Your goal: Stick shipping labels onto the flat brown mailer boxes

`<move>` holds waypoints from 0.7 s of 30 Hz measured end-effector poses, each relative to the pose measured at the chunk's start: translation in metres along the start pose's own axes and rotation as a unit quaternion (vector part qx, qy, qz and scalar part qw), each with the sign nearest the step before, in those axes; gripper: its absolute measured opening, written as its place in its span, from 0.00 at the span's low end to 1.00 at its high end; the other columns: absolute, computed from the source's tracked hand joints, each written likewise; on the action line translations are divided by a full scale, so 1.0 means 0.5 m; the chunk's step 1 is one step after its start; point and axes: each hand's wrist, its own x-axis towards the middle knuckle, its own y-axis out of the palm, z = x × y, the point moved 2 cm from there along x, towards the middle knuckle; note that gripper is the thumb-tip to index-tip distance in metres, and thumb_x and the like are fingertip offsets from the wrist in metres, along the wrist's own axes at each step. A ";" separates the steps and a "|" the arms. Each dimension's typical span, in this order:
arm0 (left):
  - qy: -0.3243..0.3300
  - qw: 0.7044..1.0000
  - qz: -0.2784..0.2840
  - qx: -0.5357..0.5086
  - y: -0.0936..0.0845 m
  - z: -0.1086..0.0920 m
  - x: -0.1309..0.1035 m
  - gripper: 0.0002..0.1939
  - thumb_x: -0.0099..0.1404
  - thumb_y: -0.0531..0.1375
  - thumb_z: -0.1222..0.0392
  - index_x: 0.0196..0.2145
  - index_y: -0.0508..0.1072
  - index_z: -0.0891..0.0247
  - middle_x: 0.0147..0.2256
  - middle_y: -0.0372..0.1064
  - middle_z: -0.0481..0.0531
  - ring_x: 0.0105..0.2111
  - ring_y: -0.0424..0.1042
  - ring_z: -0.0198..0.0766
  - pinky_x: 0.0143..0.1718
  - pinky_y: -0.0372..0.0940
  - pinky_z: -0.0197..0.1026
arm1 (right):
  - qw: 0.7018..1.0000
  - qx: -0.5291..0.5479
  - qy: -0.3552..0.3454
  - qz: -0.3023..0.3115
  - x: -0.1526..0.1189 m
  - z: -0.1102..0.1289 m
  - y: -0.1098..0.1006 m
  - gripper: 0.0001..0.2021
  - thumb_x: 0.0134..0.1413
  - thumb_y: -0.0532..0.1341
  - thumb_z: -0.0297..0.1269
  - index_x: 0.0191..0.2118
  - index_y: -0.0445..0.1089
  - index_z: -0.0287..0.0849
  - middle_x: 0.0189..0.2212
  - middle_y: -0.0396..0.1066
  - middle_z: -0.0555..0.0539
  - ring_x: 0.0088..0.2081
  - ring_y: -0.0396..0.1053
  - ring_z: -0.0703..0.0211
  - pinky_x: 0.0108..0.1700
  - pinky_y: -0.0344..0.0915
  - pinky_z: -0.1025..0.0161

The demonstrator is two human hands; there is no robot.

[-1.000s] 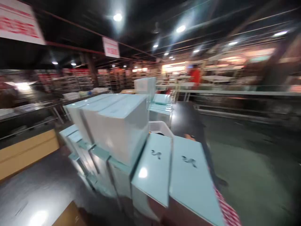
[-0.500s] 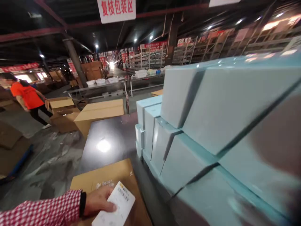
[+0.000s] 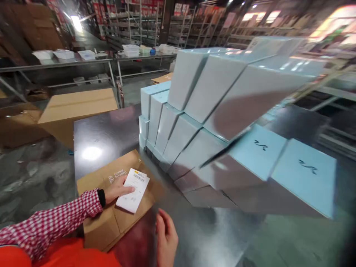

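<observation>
My left hand [image 3: 118, 191] grips a stack of white printed labels [image 3: 135, 196], thumb on top, above a flat brown cardboard carton [image 3: 102, 230] with white lettering. The carton lies on a dark, shiny table [image 3: 94, 135]. Near the table's front, right of the carton, my right hand [image 3: 166, 237] is raised with its fingers somewhat apart and nothing visible in it. Pale blue boxes [image 3: 214, 89] are stacked in rows beyond it. Two of them, at the right end, show light blue tops [image 3: 258, 148] with a black mark.
An open brown carton [image 3: 80, 105] stands on the floor behind the table's left side. Farther back, a long bench [image 3: 108, 61] bears several white trays [image 3: 63, 55]. Metal shelving [image 3: 136, 26] fills the background. More cardboard [image 3: 19, 126] lies at the left.
The view has swung right and down, bringing the boxes' right end and my right hand into sight. My left hand still holds the labels over the carton. The person in orange has left view.
</observation>
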 end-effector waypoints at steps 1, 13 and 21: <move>0.008 1.000 -0.015 -0.006 0.010 0.002 -0.011 0.23 0.50 0.70 0.55 0.42 0.72 0.66 0.40 0.76 0.58 0.35 0.75 0.43 0.35 0.69 0.41 | 1.000 -0.001 0.022 0.014 -0.008 0.015 0.019 0.20 0.52 0.61 0.50 0.43 0.72 0.39 0.37 0.74 0.43 0.35 0.71 0.57 0.38 0.69 0.62; 0.025 0.996 0.074 -0.048 0.061 0.010 -0.158 0.23 0.59 0.62 0.45 0.42 0.70 0.68 0.36 0.75 0.56 0.31 0.73 0.40 0.33 0.67 0.40 | 0.982 0.171 0.081 0.007 -0.135 0.074 0.091 0.16 0.48 0.64 0.46 0.39 0.70 0.39 0.36 0.76 0.43 0.34 0.72 0.56 0.37 0.69 0.61; 0.091 0.995 -0.007 0.046 -0.015 0.002 -0.166 0.24 0.59 0.60 0.41 0.37 0.70 0.68 0.31 0.72 0.53 0.30 0.69 0.39 0.30 0.63 0.38 | 0.992 0.110 0.014 -0.064 -0.211 0.097 0.093 0.17 0.52 0.63 0.44 0.46 0.74 0.43 0.49 0.73 0.42 0.51 0.69 0.50 0.55 0.64 0.51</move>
